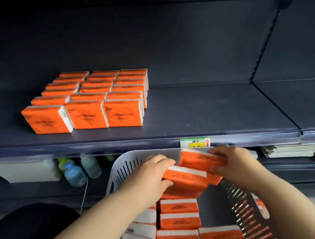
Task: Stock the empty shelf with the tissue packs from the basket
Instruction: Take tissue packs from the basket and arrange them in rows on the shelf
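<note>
Orange tissue packs (pixel 87 100) stand in three rows on the left part of the dark shelf (pixel 202 113). Below the shelf edge sits a grey slotted basket (pixel 123 170) holding several more orange packs (pixel 179 221). Over the basket, my left hand (pixel 152 176) grips an orange tissue pack (pixel 185 180) by its left end. My right hand (pixel 233 161) grips a second tissue pack (pixel 198 159), tilted and partly behind the first. Both packs are lifted above the pile.
The shelf's right part is bare up to a divider seam (pixel 276 106). A price label (pixel 195 142) hangs on the shelf edge. On the lower shelf stand plastic bottles (pixel 75 174), a white pack (pixel 30 171) and stacked booklets (pixel 290 150).
</note>
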Demonstrator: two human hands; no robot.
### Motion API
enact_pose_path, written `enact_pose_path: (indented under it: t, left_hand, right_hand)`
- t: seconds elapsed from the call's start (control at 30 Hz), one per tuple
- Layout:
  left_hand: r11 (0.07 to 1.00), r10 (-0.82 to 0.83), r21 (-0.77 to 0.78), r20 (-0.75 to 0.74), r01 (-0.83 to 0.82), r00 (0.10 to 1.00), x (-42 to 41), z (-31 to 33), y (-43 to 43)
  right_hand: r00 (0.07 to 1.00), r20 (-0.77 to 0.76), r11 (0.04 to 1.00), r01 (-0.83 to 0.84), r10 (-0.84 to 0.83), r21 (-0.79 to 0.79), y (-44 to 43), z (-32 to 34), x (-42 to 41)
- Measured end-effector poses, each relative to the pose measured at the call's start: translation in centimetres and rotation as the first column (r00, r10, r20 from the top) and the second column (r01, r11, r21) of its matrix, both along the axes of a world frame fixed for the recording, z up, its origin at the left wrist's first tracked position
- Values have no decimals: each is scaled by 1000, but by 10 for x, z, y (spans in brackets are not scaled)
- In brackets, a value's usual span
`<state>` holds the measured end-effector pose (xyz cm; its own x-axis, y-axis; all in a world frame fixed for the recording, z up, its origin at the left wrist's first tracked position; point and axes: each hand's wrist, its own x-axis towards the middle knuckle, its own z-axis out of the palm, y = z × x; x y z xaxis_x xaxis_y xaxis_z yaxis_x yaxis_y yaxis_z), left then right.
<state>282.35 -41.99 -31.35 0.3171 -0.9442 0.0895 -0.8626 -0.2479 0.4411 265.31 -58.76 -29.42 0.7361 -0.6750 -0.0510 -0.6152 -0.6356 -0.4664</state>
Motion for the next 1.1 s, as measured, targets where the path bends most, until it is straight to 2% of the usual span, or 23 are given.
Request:
enact_pose_path:
  t: [0.17,0.3,0.43,0.63,0.87,1.1]
  left_hand:
    - [984,7,-176,28,-3,1000,24,44,-21]
    - [974,29,-226,48,-17,998,46,68,-43]
    - [963,56,-268,67,-36,996,65,76,-70]
    - [972,43,-233,155,-6,987,95,63,-107]
    - [982,65,-188,244,-18,968,122,56,-130]
    - [975,25,-218,275,37,961,127,60,-135]
  right_hand:
    - [976,192,994,107,-100,-23,-23,48,6]
    - [961,260,985,125,-91,-116,-50,76,41]
    - [972,226,973,106,-59,-203,-79,95,92]
    - [990,140,957,50,-10,-286,-127,95,175]
    - [994,34,957,108,-103,-270,-170,68,245]
    - [997,-2,962,75,-78,-261,-197,53,288]
